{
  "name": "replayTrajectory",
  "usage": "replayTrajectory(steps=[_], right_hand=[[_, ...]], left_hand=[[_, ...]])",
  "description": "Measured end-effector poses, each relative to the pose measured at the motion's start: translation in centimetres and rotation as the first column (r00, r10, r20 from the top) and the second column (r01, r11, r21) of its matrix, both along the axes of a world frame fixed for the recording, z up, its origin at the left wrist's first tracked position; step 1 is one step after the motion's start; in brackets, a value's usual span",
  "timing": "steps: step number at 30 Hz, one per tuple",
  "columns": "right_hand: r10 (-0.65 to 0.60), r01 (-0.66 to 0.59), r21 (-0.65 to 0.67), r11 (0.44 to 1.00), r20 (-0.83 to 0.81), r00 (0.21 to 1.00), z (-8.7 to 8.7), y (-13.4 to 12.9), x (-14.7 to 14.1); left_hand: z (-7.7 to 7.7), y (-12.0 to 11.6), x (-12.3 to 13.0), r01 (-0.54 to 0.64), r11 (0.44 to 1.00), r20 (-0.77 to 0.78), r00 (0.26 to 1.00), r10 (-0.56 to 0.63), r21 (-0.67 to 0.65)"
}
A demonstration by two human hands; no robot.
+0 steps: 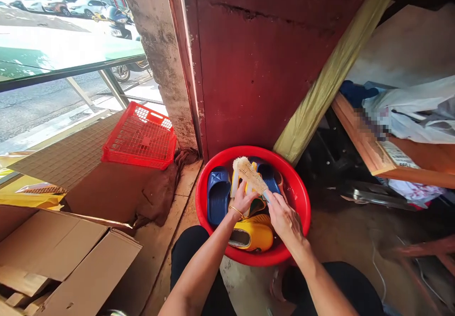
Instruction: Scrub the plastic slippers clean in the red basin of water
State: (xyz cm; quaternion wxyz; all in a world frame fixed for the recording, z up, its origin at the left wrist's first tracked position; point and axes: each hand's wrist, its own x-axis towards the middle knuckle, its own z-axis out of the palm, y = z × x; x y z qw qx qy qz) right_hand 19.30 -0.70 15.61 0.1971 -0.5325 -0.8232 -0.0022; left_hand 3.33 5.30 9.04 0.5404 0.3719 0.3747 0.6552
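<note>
A round red basin point(305, 202) holds several slippers and shoes. My right hand point(282, 211) is wrapped round the light blue handle of a scrub brush point(250, 174), whose pale bristles extend up and to the left. Beside it, my left hand point(243, 198) is closed at a white and yellow shoe point(235, 183) beneath the brush; the fingertips are partly hidden. A dark blue slipper point(218, 197) leans at the basin's left side, and another blue slipper point(270, 178) is behind the brush. Nearest my knees in the basin lies a yellow shoe point(258, 233).
A red plastic crate point(142, 138) stands at the left near a brown cloth point(159, 197). Open cardboard boxes point(71, 249) are at the lower left. A dark red door point(256, 69) rises behind the basin. At right is a wooden shelf point(419, 173) with plastic bags.
</note>
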Motion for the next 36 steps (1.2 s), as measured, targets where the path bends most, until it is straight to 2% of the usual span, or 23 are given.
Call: replayTrajectory(steps=[3,5,8,10,13,16,18,20,23,25,29,31,34,36], right_hand=[[-0.032,0.032,-0.006,0.999,-0.070,0.997,0.2,2.3,-1.6],[-0.015,0.010,-0.030,0.999,-0.168,0.986,-0.1,3.5,-2.1],[-0.002,-0.009,-0.029,1.000,-0.348,0.937,-1.1,4.3,-1.9],[0.033,-0.050,-0.029,0.998,-0.423,0.905,-1.7,4.3,-1.1],[0.078,-0.130,-0.085,0.988,-0.450,0.890,-2.3,4.0,1.1],[0.025,-0.126,-0.192,0.973,-0.456,0.890,-3.1,3.7,3.8],[-0.029,-0.105,-0.262,0.959,-0.462,0.886,-3.9,3.1,5.5],[-0.082,-0.076,-0.318,0.945,-0.456,0.886,-4.8,2.3,6.7],[-0.154,-0.021,-0.342,0.940,-0.478,0.865,-5.5,1.1,7.3],[-0.176,0.005,-0.311,0.950,-0.526,0.832,-5.1,0.9,6.5],[-0.061,-0.066,-0.214,0.975,-0.538,0.841,-3.1,1.8,3.5],[-0.002,-0.123,-0.211,0.970,-0.510,0.860,-2.7,1.9,2.6],[0.033,-0.176,-0.279,0.944,-0.451,0.892,-3.1,0.5,3.4],[0.038,-0.180,-0.306,0.935,-0.417,0.908,-3.7,-1.1,5.0]], left_hand=[[0.1,-0.1,-0.2,0.062,0.998,0.062,0.996,-0.060,-0.028],[0.4,0.0,-0.6,0.049,0.997,0.110,0.993,-0.042,-0.062],[0.9,-0.1,-1.2,0.101,0.986,0.201,0.977,-0.073,-0.136],[1.1,-0.2,-1.4,0.131,0.975,0.260,0.962,-0.082,-0.179],[1.0,-0.5,-1.4,0.147,0.964,0.299,0.951,-0.076,-0.221],[0.6,-0.8,-1.0,0.233,0.939,0.345,0.928,-0.137,-0.254],[0.5,-0.9,-1.0,0.328,0.902,0.419,0.887,-0.192,-0.281],[0.6,-0.8,-1.4,0.393,0.868,0.512,0.836,-0.199,-0.305],[0.9,-0.4,-2.5,0.334,0.887,0.586,0.805,-0.093,-0.318],[1.1,-0.1,-2.9,0.268,0.905,0.587,0.809,-0.026,-0.329],[1.7,-0.2,-2.7,0.336,0.875,0.616,0.786,-0.057,-0.348],[2.0,-0.2,-2.7,0.342,0.882,0.637,0.768,-0.063,-0.325],[2.4,0.3,-3.4,0.148,0.947,0.618,0.784,0.063,-0.284],[2.5,0.8,-4.1,0.028,0.962,0.581,0.802,0.141,-0.272]])
